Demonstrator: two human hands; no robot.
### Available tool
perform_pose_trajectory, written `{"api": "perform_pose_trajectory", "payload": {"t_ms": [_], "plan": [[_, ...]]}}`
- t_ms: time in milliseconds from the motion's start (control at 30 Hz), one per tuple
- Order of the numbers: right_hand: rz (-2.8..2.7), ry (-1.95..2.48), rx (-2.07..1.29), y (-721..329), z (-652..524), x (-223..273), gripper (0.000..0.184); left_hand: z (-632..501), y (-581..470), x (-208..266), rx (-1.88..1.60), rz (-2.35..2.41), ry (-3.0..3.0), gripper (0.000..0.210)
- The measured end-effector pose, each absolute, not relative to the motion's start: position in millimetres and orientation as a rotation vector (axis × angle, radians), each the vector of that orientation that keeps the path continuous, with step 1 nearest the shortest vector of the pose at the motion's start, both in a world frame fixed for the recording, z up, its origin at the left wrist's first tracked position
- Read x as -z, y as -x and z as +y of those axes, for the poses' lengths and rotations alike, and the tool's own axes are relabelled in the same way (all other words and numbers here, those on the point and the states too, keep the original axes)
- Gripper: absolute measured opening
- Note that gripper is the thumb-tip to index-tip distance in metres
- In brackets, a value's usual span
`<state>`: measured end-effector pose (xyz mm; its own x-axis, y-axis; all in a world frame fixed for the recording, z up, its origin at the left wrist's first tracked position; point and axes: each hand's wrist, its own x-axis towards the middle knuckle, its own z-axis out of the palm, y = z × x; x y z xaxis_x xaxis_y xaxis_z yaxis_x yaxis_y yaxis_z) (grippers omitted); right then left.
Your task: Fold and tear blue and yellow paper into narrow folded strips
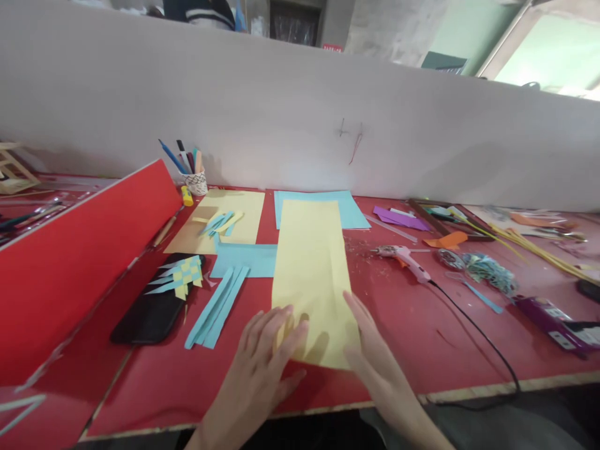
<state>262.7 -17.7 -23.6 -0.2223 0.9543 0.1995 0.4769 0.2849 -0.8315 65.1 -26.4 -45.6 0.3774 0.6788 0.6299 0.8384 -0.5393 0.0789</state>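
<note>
A long sheet of yellow paper (312,262) lies upright before me, its near end close to the table's front edge. My left hand (265,350) is at its lower left side, fingers spread and slightly bent, fingertips over the sheet. Along the lower right edge rests my right hand (375,356), fingers stretched out and thumb apart, touching the paper's side. Beneath the far end is a sheet of light blue paper (354,209). A smaller blue piece (244,259) and several cut blue strips (218,309) lie to the left.
Left: a woven paper piece (185,275) on a black phone (145,319), a red panel (89,262), a pen cup (194,182). Right: a pink glue gun (405,259) with a cord, purple paper (400,219), a wooden tray (478,231). A white partition (300,119) stands behind.
</note>
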Motion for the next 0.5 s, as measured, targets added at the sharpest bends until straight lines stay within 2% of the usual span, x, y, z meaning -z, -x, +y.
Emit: {"api": "perform_pose_trajectory", "payload": {"t_ms": [167, 267, 367, 500], "plan": [[-1.883, 1.251, -1.107, -273, -41, 28, 0.055, -21, -82, 49, 0.942, -1.393, 2.399, 0.040], [-1.865, 1.228, -1.156, -282, -28, 21, 0.044, -23, -73, 47, 1.004, -1.384, 2.494, 0.039], [-1.769, 1.226, -1.056, -289, 6, 16, 0.030, -31, -55, 47, 1.145, -1.412, 2.581, 0.035], [-1.936, 1.296, -0.660, -281, 69, 12, 0.027, -40, -24, 57, 1.469, -1.559, 2.390, 0.030]]}}
